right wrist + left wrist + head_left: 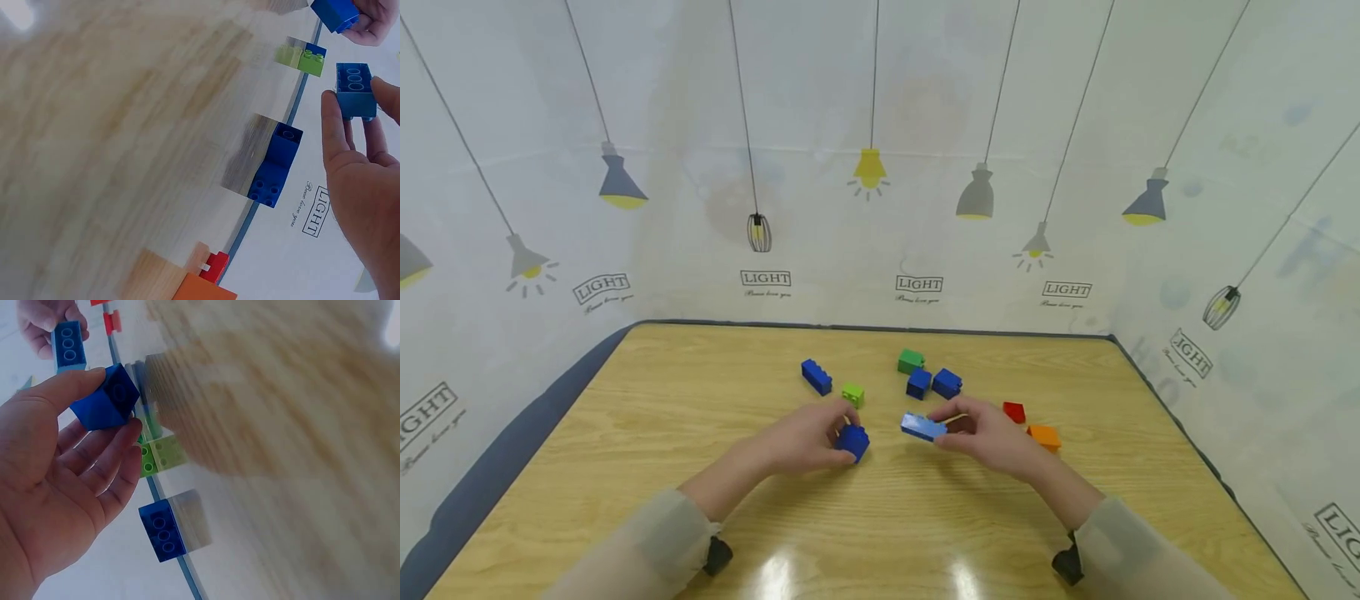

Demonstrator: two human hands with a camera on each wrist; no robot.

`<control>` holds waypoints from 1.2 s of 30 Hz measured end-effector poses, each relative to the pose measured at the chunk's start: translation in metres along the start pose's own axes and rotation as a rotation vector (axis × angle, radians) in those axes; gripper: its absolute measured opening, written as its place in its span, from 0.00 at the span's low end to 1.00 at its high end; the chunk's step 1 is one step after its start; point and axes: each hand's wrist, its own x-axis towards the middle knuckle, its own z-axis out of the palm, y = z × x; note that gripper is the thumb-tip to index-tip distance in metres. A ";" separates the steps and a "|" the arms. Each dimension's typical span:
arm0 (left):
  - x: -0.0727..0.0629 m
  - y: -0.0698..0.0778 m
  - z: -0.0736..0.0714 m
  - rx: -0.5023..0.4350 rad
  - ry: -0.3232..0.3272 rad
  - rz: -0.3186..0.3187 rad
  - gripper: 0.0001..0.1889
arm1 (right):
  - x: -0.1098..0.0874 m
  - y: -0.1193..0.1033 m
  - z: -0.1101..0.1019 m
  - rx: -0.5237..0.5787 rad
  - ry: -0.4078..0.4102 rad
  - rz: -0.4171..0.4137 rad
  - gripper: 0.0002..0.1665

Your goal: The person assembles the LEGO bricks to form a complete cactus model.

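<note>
My left hand (pixel 805 437) pinches a dark blue toy brick (pixel 853 443) between thumb and fingers. That sloped brick (pixel 105 403) shows a round tube on its underside in the left wrist view. Facing it from the right, my right hand (pixel 996 440) holds a longer, lighter blue brick (pixel 922 427) by its right end. Three tubes line the underside of the lighter brick (pixel 354 94) in the right wrist view. A gap separates the two held bricks, both over the middle of the table. Just beyond the left fingers lies a lime green brick (pixel 853 395).
On the wooden table (pixel 685 375), a long blue brick (pixel 816 377) lies at the back left. A green brick (pixel 911 361) and two dark blue bricks (pixel 947 383) (pixel 284 147) cluster behind the hands. Beside the right hand are a red brick (pixel 1014 412) and an orange brick (pixel 1044 437).
</note>
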 end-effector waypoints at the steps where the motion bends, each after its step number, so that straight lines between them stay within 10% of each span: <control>1: 0.001 0.001 0.001 0.001 -0.006 0.001 0.22 | -0.001 0.000 0.000 -0.001 0.003 -0.004 0.20; 18: 0.010 0.020 0.019 -0.028 -0.059 0.048 0.23 | -0.014 0.007 -0.003 -0.087 -0.052 -0.054 0.34; 36: 0.019 0.031 0.030 -0.006 -0.085 0.093 0.25 | -0.015 -0.005 0.011 -0.137 -0.065 -0.091 0.26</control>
